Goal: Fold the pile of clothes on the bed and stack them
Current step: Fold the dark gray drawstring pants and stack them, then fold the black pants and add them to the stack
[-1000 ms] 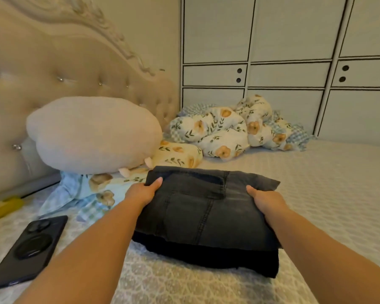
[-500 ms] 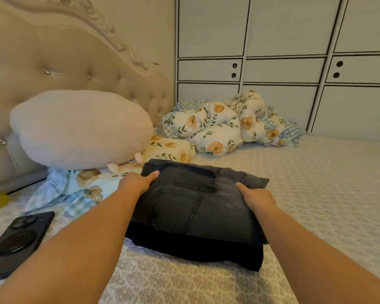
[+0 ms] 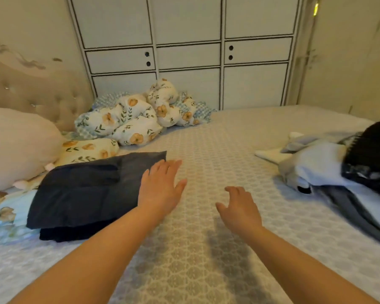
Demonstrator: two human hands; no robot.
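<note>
While both hands hang over the bed [image 3: 239, 137] with nothing in them, the risks sit on either side. Biggest item: unfolded pile [image 3: 338, 170] at right edge of bed, light and dark garments tangled, partly out of frame — pulling one piece could likely drag others along or tip some off the edge. Next: folded stack [image 3: 83, 189] at left, dark denim on top of a darker piece, lying against floral pillow [image 3: 88, 150] and big beige cushion [image 3: 15, 145]; top piece overhangs the lower one, so a careless add may slide or slump it. Left hand [image 3: 160, 189], grip released, fingers spread, just beside the stack's right edge, touching or not — cannot tell; a backward brush could skew the fold. Right hand [image 3: 239, 207], grip released, fingers loosely curled, empty, well apart from the pile.
</note>
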